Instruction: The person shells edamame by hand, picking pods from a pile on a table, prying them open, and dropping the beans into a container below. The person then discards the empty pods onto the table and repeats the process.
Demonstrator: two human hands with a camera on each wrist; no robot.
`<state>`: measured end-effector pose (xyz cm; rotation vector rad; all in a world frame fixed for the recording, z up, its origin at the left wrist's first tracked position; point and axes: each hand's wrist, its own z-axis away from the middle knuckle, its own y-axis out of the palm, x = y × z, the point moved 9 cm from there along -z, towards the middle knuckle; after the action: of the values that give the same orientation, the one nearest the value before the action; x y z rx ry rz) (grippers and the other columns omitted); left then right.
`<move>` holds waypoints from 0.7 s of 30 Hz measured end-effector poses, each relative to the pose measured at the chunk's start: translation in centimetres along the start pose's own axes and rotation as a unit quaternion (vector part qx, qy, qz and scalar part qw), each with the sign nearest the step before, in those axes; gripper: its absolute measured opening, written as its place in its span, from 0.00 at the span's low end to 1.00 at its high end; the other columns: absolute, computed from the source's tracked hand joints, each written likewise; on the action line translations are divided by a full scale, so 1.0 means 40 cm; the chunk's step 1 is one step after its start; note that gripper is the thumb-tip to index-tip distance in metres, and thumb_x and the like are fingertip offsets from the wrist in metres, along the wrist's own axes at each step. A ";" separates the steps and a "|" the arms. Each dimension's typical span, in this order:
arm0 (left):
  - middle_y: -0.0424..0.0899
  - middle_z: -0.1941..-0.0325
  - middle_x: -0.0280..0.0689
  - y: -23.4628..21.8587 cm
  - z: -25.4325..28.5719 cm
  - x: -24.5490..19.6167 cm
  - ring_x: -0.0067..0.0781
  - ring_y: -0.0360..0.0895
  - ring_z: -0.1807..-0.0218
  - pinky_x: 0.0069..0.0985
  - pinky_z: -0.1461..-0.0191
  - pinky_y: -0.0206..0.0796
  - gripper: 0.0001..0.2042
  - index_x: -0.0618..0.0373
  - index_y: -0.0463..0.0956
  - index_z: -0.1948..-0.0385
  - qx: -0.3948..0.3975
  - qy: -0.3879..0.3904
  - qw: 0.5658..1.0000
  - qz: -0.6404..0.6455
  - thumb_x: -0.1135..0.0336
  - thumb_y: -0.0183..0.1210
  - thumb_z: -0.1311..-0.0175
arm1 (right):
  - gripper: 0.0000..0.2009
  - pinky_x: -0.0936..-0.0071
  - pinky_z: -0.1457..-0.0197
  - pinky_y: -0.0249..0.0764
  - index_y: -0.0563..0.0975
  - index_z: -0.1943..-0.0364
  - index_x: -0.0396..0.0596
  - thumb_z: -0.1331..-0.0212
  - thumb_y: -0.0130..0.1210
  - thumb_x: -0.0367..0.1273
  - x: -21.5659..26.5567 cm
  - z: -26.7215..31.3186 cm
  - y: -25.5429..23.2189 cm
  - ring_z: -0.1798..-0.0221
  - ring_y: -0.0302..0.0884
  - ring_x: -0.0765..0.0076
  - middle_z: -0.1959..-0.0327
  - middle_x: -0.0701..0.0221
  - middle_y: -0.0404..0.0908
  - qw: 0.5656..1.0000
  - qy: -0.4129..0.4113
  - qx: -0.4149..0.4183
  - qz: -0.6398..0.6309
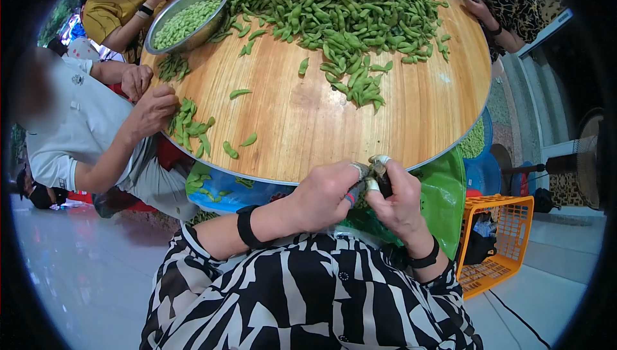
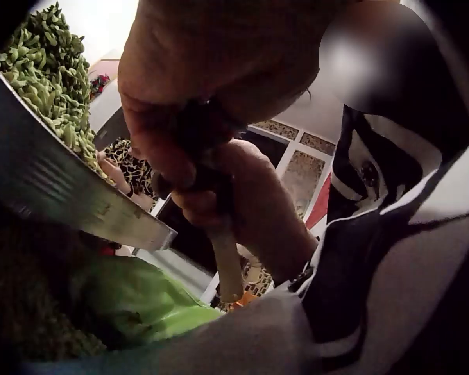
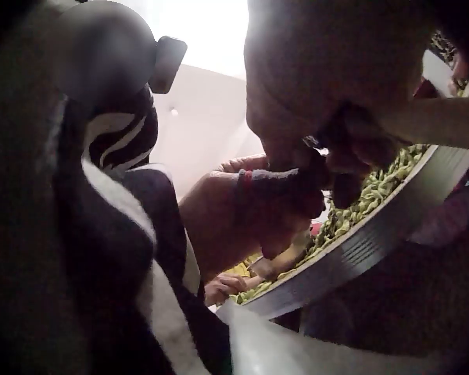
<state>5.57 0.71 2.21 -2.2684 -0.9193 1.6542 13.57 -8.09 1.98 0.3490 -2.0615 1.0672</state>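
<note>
Just past the table's near edge, my left hand (image 1: 324,192) and right hand (image 1: 402,199) meet fingertip to fingertip. Between them they pinch a small dark-green pod (image 1: 371,171), mostly covered by the fingers. Wrappings cover some fingertips; a grey and red band (image 3: 275,181) circles one left finger in the right wrist view. Both hands are in shadow in the wrist views. Beyond them, a large heap of green soybean pods (image 1: 347,9) covers the far part of the round wooden table (image 1: 270,118), with a few loose pods (image 1: 249,139) nearer me.
A metal bowl of shelled beans (image 1: 189,23) stands at the table's far left. A person in white (image 1: 96,118) handles pods on the left; two others sit farther back. Below the edge are a green bag (image 1: 450,189), a blue tray (image 1: 225,199) and an orange crate (image 1: 498,241).
</note>
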 end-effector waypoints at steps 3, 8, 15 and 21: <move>0.73 0.76 0.48 0.008 0.004 -0.011 0.51 0.74 0.73 0.36 0.71 0.65 0.08 0.63 0.74 0.68 0.016 0.001 1.000 0.005 0.78 0.57 0.50 | 0.13 0.66 0.72 0.70 0.73 0.64 0.36 0.57 0.56 0.24 -0.007 0.003 -0.003 0.78 0.72 0.52 0.78 0.57 0.72 1.000 0.015 0.011 -0.010; 0.72 0.77 0.49 0.011 0.012 0.024 0.51 0.73 0.74 0.34 0.72 0.64 0.07 0.63 0.74 0.70 0.021 -0.066 0.997 0.046 0.78 0.56 0.52 | 0.09 0.67 0.75 0.67 0.72 0.68 0.37 0.56 0.53 0.24 -0.035 0.014 0.002 0.81 0.69 0.55 0.82 0.59 0.69 0.995 0.071 0.044 -0.063; 0.82 0.57 0.36 0.045 0.025 0.096 0.24 0.78 0.55 0.23 0.50 0.70 0.13 0.66 0.76 0.55 0.046 -0.242 0.912 0.329 0.80 0.59 0.44 | 0.05 0.76 0.77 0.60 0.71 0.71 0.37 0.52 0.52 0.24 -0.105 0.040 0.031 0.80 0.59 0.78 0.84 0.69 0.63 0.968 0.179 0.059 -0.164; 0.80 0.55 0.33 0.058 0.024 0.067 0.22 0.76 0.53 0.22 0.47 0.69 0.15 0.65 0.75 0.53 0.067 -0.216 0.873 0.432 0.79 0.62 0.43 | 0.03 0.80 0.77 0.59 0.71 0.71 0.38 0.49 0.52 0.24 -0.092 0.056 0.054 0.78 0.60 0.84 0.83 0.75 0.66 0.926 0.263 0.089 -0.256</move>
<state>6.03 0.24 -1.40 -2.3918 0.2723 2.5303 13.71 -8.91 -2.77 0.5837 -1.2992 0.8963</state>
